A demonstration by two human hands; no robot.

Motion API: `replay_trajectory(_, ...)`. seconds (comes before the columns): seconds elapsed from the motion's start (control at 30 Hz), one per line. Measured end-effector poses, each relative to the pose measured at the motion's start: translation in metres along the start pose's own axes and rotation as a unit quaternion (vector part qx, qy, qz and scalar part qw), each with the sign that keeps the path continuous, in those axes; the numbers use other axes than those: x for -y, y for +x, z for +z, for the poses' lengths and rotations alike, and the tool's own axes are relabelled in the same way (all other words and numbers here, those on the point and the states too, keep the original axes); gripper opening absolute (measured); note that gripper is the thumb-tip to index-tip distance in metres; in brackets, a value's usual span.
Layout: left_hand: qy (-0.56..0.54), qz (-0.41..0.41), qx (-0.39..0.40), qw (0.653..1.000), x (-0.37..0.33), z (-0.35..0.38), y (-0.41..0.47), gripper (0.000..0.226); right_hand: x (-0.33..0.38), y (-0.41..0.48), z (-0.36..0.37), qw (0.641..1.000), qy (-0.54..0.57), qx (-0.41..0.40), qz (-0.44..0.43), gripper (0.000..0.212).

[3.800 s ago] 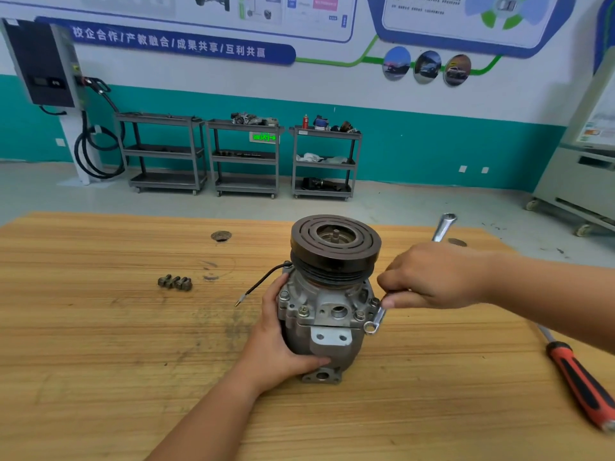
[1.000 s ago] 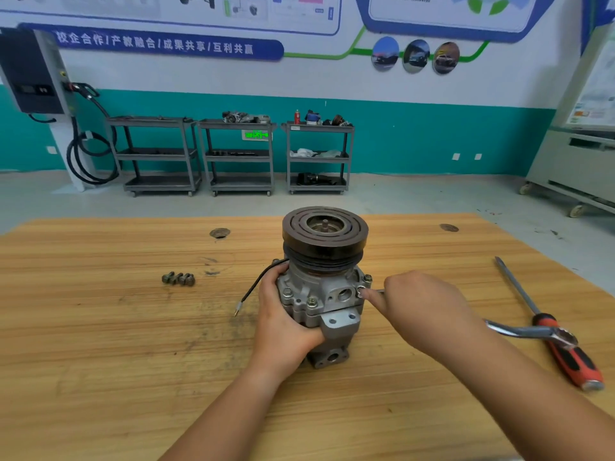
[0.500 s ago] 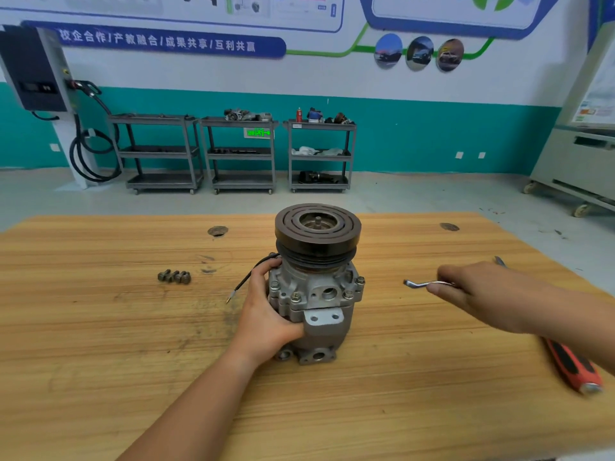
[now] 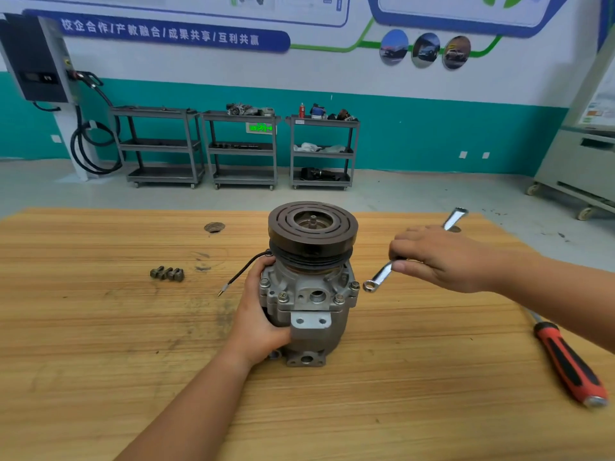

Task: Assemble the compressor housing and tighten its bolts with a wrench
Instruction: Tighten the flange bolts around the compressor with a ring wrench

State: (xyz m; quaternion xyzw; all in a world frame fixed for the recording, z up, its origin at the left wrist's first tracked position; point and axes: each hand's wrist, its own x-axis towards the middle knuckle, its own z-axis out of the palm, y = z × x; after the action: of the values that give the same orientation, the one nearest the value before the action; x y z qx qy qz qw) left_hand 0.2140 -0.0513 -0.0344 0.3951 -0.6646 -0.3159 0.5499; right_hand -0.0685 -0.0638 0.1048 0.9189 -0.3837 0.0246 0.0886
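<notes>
Workshop desk [image 4: 100, 327]: left hand [image 4: 258, 322] grips compressor housing [image 4: 309, 304], right hand [image 4: 442, 261] holds wrench [image 4: 379, 277]; I want its ring square on the bolt [image 4: 354, 285].

light: bright, even, diffuse indoor | shadows: soft and faint, a weak one on the table [image 4: 382, 347] at the foot of the compressor [image 4: 312, 294] | glare: mild sheen on the wrench [image 4: 380, 277] | focus: centre sharp, screwdriver [image 4: 565, 364] at right edge slightly soft | distortion: wide-angle bowing of the teal wall stripe [image 4: 432, 134] and the table's far edge, stretching toward corners
</notes>
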Motion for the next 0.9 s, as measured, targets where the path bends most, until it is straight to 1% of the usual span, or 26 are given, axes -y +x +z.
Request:
replay_trajectory(0.1,-0.001,0.001,0.002,1.0,0.0,0.001,0.0,0.106,0.002,0.014,0.006,0.999,0.034,-0.003,-0.015,0.031)
replay_trajectory(0.27,-0.014,-0.005,0.004,1.0,-0.001,0.001,0.001,0.101,-0.002,0.029,0.004,0.998,0.034,-0.001,-0.052,0.029)
replay_trajectory(0.4,-0.017,-0.001,0.005,1.0,0.001,0.001,0.0,0.105,-0.007,0.035,0.001,0.996,0.031,0.029,-0.077,0.032)
replay_trajectory(0.53,-0.007,0.001,0.013,1.0,0.001,0.0,0.0,0.107,-0.006,0.038,0.001,0.996,0.004,0.045,-0.082,0.041)
replay_trajectory(0.67,-0.019,-0.008,0.012,1.0,-0.002,-0.001,-0.001,0.102,-0.001,0.033,0.001,0.996,-0.028,0.085,-0.02,0.055)
replay_trajectory(0.8,-0.022,-0.009,0.014,1.0,-0.004,-0.001,-0.002,0.106,0.012,0.021,0.001,0.993,-0.076,0.074,0.044,0.07)
replay_trajectory(0.9,-0.014,-0.014,0.007,1.0,-0.005,0.0,-0.006,0.108,0.032,0.01,0.005,0.984,-0.094,0.083,0.126,0.07)
